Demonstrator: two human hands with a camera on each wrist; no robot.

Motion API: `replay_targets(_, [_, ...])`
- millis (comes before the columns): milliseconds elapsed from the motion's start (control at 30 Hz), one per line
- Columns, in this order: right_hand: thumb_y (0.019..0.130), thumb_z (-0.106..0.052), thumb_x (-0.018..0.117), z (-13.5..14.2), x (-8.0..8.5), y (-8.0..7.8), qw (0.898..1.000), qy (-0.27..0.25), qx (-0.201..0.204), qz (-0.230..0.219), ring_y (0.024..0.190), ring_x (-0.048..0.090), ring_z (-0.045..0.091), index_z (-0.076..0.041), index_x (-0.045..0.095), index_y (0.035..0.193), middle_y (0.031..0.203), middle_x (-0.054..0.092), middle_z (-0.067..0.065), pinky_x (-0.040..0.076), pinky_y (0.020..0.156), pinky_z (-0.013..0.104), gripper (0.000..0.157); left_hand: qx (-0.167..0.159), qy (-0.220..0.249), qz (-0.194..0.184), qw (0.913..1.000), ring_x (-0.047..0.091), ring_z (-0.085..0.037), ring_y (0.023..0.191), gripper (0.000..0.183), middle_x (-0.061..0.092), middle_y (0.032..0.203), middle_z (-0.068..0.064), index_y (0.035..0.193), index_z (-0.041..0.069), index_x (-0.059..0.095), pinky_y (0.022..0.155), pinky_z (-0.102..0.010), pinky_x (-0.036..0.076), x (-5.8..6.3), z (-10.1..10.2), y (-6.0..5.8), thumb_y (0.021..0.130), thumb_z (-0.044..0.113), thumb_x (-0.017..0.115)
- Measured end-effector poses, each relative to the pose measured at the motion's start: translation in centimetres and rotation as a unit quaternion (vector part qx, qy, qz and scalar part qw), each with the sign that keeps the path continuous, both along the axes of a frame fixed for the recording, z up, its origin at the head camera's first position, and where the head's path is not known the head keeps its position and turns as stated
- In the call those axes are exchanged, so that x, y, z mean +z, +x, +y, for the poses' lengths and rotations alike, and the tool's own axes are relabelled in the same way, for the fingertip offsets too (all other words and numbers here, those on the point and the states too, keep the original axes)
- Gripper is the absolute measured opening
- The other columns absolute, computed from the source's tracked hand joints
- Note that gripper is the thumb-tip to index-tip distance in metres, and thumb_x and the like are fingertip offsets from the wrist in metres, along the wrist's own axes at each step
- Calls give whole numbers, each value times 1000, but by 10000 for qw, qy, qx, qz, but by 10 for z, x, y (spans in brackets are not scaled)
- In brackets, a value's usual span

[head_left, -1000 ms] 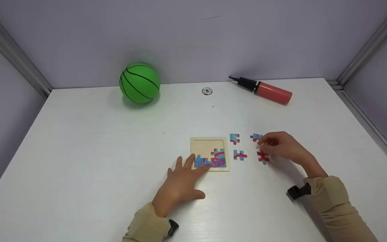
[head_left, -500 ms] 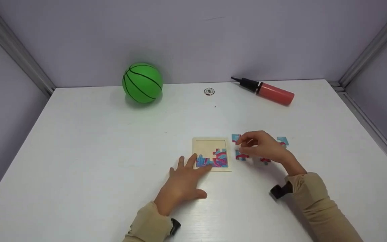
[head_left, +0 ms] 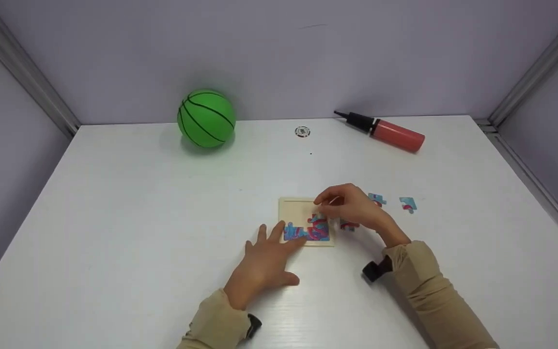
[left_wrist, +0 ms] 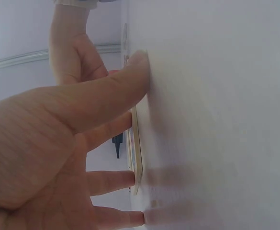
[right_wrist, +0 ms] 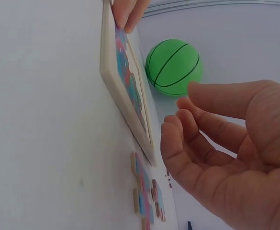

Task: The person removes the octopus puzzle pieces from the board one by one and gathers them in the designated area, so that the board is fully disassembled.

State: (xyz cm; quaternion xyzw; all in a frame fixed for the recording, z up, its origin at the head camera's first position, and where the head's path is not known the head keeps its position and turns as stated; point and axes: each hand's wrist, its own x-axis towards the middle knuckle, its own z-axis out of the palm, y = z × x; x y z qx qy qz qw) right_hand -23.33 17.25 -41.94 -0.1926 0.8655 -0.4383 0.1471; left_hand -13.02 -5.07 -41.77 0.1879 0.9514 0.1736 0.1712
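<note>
A square wooden puzzle tray (head_left: 296,208) lies flat on the white table. Joined blue, purple and pink pieces (head_left: 317,233) cover its near side and part of its right side. My left hand (head_left: 265,262) rests with spread, fairly straight fingers on the tray's near left corner. Over the tray's right edge hovers my right hand (head_left: 349,206), its fingers loosely curled; no piece shows between thumb and fingers in the right wrist view. Right of the tray are loose jigsaw pieces: one (head_left: 348,225) partly under the hand, another (head_left: 377,198) beyond it, a third (head_left: 408,203) farther right.
A green ball (head_left: 206,118) with black lines sits at the back left. A red and black hand pump (head_left: 397,135) lies at the back right. Between them is a small round chip (head_left: 302,132). Walls stand behind and at both sides.
My right hand has moved left, from over the loose pieces to the tray's right edge, uncovering pieces at the right. The left hand stays in place on the tray.
</note>
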Motion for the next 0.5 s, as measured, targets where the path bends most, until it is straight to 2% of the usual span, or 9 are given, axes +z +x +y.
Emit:
replay_targets(167, [89, -14, 66, -9, 0, -2, 10000, -9, 32, 21, 77, 57, 20, -5, 71, 104, 94, 65, 5, 48, 68, 30, 18, -10, -6, -48, 10000, 16, -52, 138, 75, 20, 156, -16, 145, 28, 44, 97, -71, 27, 1, 1, -1, 79, 38, 77])
replay_targets(333, [89, -17, 67, -14, -2, -3, 9999, 78, 55, -54, 80, 57, 20, -8, 72, 105, 96, 65, 3, 48, 70, 30, 19, -5, -44, -26, 10000, 17, -52, 138, 74, 20, 156, -16, 145, 28, 44, 97, -71, 27, 2, 0, -1, 79, 37, 76])
replay_targets(500, [88, -15, 68, -12, -2, -2, 9996, 236, -67, 156, 79, 59, 19, -7, 72, 103, 93, 66, 4, 48, 68, 30, 18, 0, -33, -33, 10000, 17, -52, 138, 74, 20, 156, -17, 145, 28, 44, 97, -71, 27, 1, 0, 0, 79, 38, 76])
